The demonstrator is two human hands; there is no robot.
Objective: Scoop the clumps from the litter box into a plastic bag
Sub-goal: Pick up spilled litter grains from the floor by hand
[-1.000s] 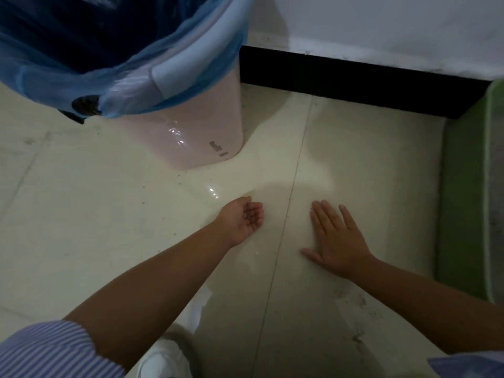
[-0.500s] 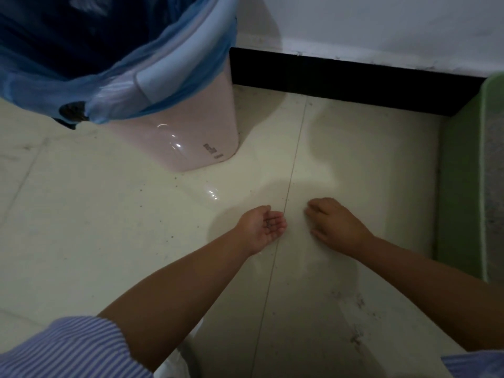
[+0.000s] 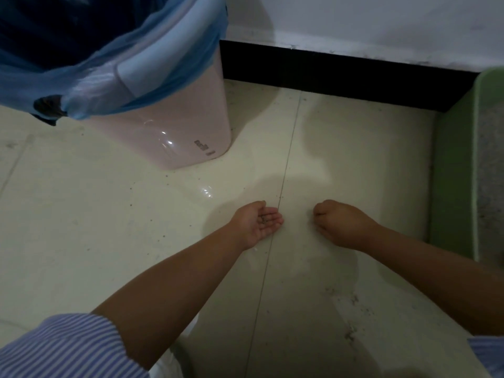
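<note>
The left hand [image 3: 257,223] lies palm up on the floor [image 3: 109,214], fingers straight and together, cupping a few dark litter grains [image 3: 263,219] just left of the tile seam. The right hand [image 3: 339,223] rests knuckles up just right of that seam, fingers curled under into a loose fist; whether it pinches any grains cannot be told. The two hands lie near each other but apart, with the seam between them. The plastic bag [image 3: 81,77], blue and lining a pink bin [image 3: 177,137], stands at far left, so the grains in the palm must travel up and to the far left, and the left hand is the nearer one for that carry. The litter box [image 3: 452,186], green, runs near-to-far along the right edge, just beside the right forearm. More loose specks dot the floor nearer the person, to the right.
</note>
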